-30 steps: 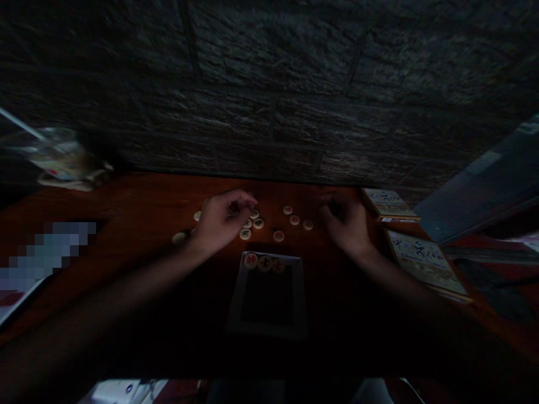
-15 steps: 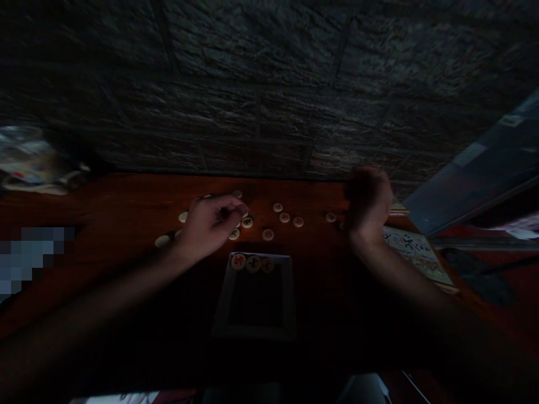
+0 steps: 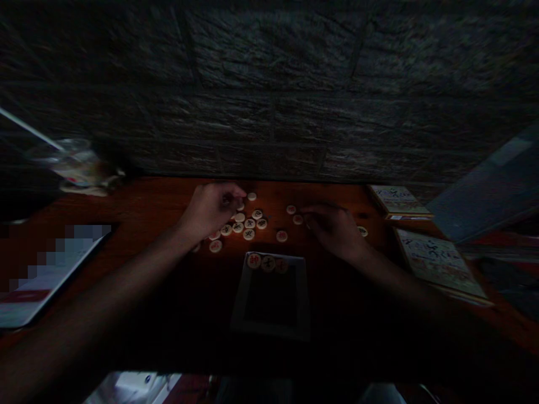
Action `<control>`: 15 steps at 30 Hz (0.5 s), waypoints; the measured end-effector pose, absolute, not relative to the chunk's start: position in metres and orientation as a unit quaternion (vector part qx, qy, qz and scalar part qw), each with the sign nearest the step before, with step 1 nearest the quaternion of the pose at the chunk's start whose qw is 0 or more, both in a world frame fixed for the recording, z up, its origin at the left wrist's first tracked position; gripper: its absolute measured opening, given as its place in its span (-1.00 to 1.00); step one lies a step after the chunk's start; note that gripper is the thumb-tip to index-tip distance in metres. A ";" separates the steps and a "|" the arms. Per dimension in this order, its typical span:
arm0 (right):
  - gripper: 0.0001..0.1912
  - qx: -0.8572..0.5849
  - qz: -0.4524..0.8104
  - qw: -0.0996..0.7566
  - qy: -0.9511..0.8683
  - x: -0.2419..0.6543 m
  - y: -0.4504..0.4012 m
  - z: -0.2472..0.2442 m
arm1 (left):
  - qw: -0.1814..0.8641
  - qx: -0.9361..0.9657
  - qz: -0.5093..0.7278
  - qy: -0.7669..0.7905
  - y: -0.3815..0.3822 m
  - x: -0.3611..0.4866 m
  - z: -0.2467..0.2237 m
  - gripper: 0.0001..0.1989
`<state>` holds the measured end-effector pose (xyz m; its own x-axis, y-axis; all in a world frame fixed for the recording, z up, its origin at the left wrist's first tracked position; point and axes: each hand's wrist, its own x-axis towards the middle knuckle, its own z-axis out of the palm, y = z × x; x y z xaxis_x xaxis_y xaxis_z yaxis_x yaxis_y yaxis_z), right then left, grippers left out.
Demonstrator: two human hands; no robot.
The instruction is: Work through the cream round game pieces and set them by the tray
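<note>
Round wooden Chinese chess pieces [image 3: 249, 223] with red or black characters lie scattered on the brown table. At the left edge of the cluster is my left hand [image 3: 208, 207], its fingers bent round toward the thumb; shadow hides whatever is between the tips. My right hand [image 3: 337, 229] reaches in from the right, low over the table. Its fingers point left and apart from the thumb, close to two red-marked pieces [image 3: 297, 219]. Nearer to me stands an open shallow box [image 3: 304, 297]. Three pieces [image 3: 268, 263] sit in a row along its far side.
Two flat illustrated boxes [image 3: 440, 261] lie on the right. A plastic cup with a straw [image 3: 78, 163] stands at the far left. In front of it is a partly blurred, light-coloured flat object [image 3: 54, 286]. A stone-block wall [image 3: 269, 112] rises behind the table.
My right hand has come down and left from its raised place by the right-hand boxes to the pieces. My left hand has shifted slightly away from the black-marked pieces. The view has turned a little.
</note>
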<state>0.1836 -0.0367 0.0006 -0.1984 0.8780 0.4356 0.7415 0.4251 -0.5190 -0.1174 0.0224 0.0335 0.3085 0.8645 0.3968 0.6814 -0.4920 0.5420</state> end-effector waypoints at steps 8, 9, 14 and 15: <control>-0.70 -0.571 0.114 0.321 -0.747 0.186 -0.034 -0.003 | 0.093 0.749 0.401 0.519 0.053 -0.144 0.028 -0.77; -0.70 -0.575 0.112 0.320 -0.744 0.187 -0.034 -0.003 | 0.103 0.759 0.387 0.514 0.054 -0.145 0.027 -0.78; -0.70 -0.579 0.115 0.320 -0.741 0.191 -0.029 -0.004 | 0.211 0.765 0.340 0.505 0.057 -0.155 0.037 -0.81; -0.69 -0.577 0.116 0.322 -0.742 0.192 -0.028 -0.005 | 0.238 0.769 0.327 0.495 0.057 -0.158 0.040 -0.80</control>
